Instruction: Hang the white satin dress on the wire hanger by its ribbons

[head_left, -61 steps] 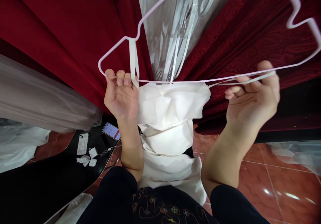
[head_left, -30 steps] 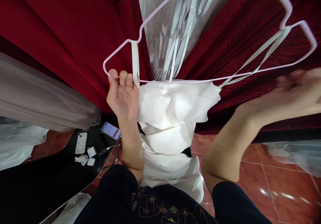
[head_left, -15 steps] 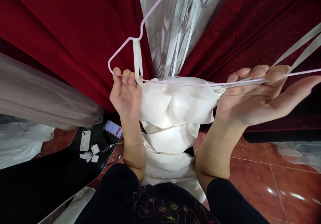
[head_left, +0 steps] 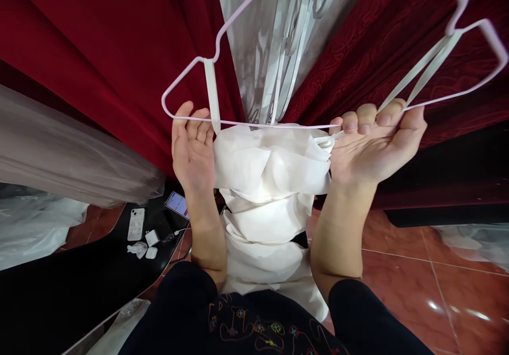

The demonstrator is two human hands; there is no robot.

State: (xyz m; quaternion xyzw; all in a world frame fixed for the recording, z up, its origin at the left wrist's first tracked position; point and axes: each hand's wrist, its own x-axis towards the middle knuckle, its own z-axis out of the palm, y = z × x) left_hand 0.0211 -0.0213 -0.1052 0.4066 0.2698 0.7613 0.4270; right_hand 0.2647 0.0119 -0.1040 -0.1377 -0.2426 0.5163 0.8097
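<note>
A pink hanger (head_left: 278, 126) spans the view, its lower bar running between both hands. White fabric (head_left: 270, 169) hangs below the bar in gathered folds. One white strap (head_left: 212, 89) loops over the hanger's left notch; another strap (head_left: 421, 71) reaches the right notch. My left hand (head_left: 193, 150) is at the left end of the bar, palm up, fingers slightly bent and apart behind it. My right hand (head_left: 371, 145) has its fingers curled round the bar and the lower part of the right strap.
Red curtains (head_left: 99, 52) hang on both sides, with clear plastic covers (head_left: 254, 42) between them. At the lower left, a black table (head_left: 99, 270) holds a phone (head_left: 136, 224), a lit phone (head_left: 177, 205) and a charger (head_left: 151, 237).
My right hand has moved left and its fingers and thumb have closed in. The hanger's right end and notch have come into view. My left hand has loosened, its fingers straighter.
</note>
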